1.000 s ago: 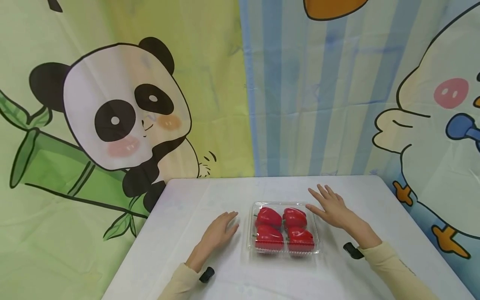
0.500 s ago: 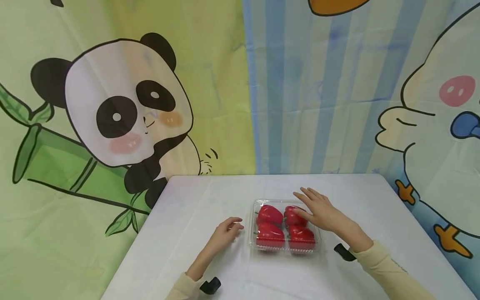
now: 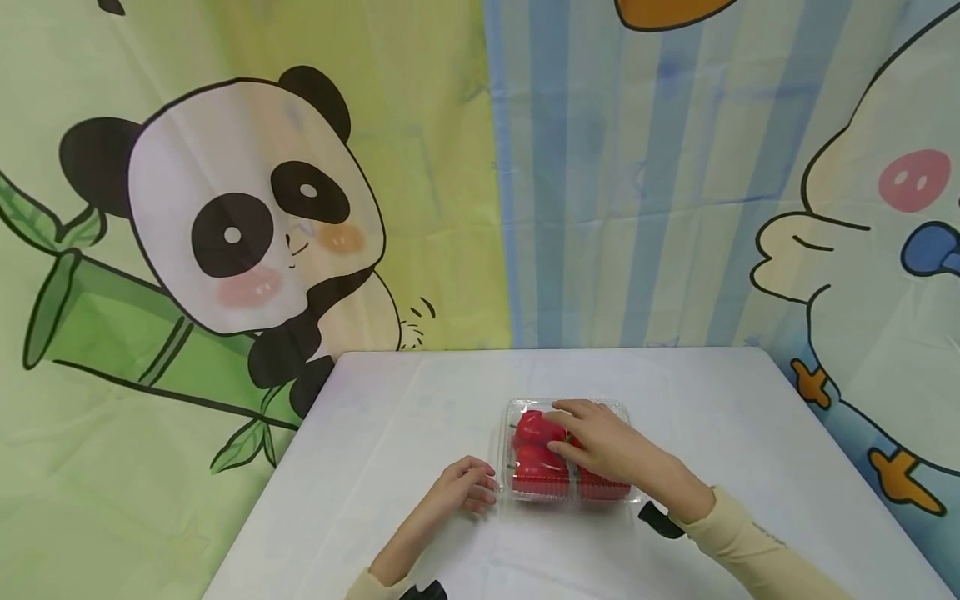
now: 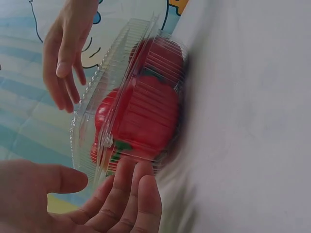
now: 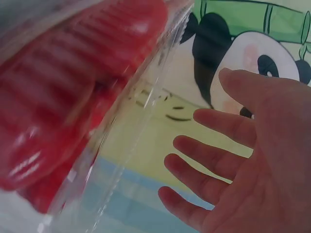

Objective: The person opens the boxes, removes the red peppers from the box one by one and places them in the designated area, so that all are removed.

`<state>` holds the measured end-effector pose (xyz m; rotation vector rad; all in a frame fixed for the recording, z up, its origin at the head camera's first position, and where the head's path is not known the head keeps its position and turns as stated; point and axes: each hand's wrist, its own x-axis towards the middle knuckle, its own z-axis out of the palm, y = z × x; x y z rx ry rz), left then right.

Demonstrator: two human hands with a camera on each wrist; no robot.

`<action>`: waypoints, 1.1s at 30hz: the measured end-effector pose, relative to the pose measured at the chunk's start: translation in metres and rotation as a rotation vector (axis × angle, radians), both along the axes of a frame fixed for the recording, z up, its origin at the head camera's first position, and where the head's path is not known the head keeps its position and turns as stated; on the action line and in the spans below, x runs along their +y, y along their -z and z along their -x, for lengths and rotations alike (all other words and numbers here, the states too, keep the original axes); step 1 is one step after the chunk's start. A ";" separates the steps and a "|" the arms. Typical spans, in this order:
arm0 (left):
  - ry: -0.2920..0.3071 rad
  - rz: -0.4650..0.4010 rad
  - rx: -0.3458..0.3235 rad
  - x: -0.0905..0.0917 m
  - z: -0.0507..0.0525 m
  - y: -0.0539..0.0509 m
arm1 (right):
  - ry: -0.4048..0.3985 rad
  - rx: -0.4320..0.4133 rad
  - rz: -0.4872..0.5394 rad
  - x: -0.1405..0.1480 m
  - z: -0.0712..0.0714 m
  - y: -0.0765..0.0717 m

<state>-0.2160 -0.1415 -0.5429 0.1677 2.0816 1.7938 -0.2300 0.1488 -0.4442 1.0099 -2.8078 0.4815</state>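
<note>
Several red bell peppers (image 3: 538, 471) lie inside a clear plastic clamshell box (image 3: 504, 492) whose lid is down, on the white table. In the left wrist view, green stems show beside a red pepper (image 4: 150, 114). My left hand (image 3: 465, 486) is at the box's left side, fingers loosely bent, its fingertips close to or touching the wall; I cannot tell which. Over the lid hovers my right hand (image 3: 603, 440), hiding part of the peppers on the right. Its fingers (image 5: 209, 167) are spread and relaxed, apart from the lid, in the right wrist view.
The white tabletop (image 3: 405, 392) stretches around the box, its far edge against a hanging cloth printed with a panda (image 3: 255, 208) and a white cartoon bird (image 3: 885, 333). Black wrist straps (image 3: 662, 522) show near the beige sleeves.
My right hand has moved left from beside the box to above its lid. My left hand has come slightly nearer the box's left side, its fingers bending more. The box has stayed put.
</note>
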 end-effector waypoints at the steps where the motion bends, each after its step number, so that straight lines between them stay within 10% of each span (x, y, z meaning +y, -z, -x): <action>1: 0.009 -0.008 -0.014 0.000 -0.001 0.000 | -0.016 0.012 -0.003 -0.003 -0.002 -0.001; 22: 0.086 -0.143 -0.135 -0.006 -0.009 0.007 | -0.165 0.052 -0.177 -0.073 -0.023 0.008; 33: 0.149 -0.202 -0.139 -0.007 -0.010 0.012 | -0.112 0.110 -0.240 -0.097 -0.029 0.028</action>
